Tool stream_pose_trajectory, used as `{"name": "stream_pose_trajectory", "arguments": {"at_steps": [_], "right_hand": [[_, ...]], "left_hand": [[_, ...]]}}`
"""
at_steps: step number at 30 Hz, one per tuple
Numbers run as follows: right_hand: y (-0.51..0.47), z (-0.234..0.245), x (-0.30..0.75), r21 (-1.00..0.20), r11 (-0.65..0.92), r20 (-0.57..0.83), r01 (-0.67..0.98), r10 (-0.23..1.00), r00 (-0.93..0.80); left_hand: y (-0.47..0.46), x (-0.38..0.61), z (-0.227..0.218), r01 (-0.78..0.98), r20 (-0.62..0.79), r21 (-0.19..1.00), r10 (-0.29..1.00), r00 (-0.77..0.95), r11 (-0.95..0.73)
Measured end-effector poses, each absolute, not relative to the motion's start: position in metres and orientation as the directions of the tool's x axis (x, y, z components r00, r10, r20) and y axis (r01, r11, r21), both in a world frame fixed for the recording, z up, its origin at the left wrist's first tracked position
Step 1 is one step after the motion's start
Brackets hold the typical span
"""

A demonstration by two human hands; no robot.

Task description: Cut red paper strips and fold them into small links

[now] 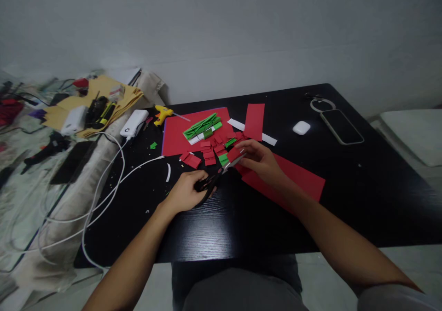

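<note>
From my remote post I logged, item: black-handled scissors point(214, 181) gripped in the left hand point(186, 190), blades at a red paper piece point(234, 154) pinched by the right hand point(259, 160). Also listed on the black table point(221, 233): small folded red pieces point(208, 156), green folded strips point(203, 126) over a red sheet point(172, 135), yellow glue gun point(161, 115), white case point(301, 127), phone point(342, 126).
</note>
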State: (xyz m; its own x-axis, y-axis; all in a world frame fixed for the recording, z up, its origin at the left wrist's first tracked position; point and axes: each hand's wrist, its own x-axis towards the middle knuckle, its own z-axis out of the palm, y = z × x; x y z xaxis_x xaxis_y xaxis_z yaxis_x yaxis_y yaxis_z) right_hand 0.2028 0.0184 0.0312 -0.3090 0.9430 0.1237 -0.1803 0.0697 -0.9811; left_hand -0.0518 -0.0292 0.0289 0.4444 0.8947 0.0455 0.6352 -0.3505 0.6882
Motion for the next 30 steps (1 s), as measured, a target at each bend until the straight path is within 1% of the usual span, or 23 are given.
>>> {"name": "stream_pose_trajectory", "arguments": {"at_steps": [10, 16, 30], "right_hand": [[0.019, 0.0298, 0.2024, -0.978, 0.074, 0.132, -0.192, 0.942, -0.309], [0.0188, 0.0297, 0.2023, -0.982, 0.071, 0.122, -0.172, 0.944, -0.306], [0.0201, 0.0269, 0.2018, -0.978, 0.073, 0.131, -0.197, 0.944, -0.304]], "left_hand": [[-0.0293, -0.053, 0.0291, 0.632, 0.054, 0.685, 0.89, 0.452, -0.362], [-0.0287, -0.0528, 0.029, 0.64, 0.044, 0.681, 0.891, 0.451, -0.357], [-0.0288, -0.0513, 0.0307, 0.643, 0.036, 0.679, 0.891, 0.452, -0.354]]}}
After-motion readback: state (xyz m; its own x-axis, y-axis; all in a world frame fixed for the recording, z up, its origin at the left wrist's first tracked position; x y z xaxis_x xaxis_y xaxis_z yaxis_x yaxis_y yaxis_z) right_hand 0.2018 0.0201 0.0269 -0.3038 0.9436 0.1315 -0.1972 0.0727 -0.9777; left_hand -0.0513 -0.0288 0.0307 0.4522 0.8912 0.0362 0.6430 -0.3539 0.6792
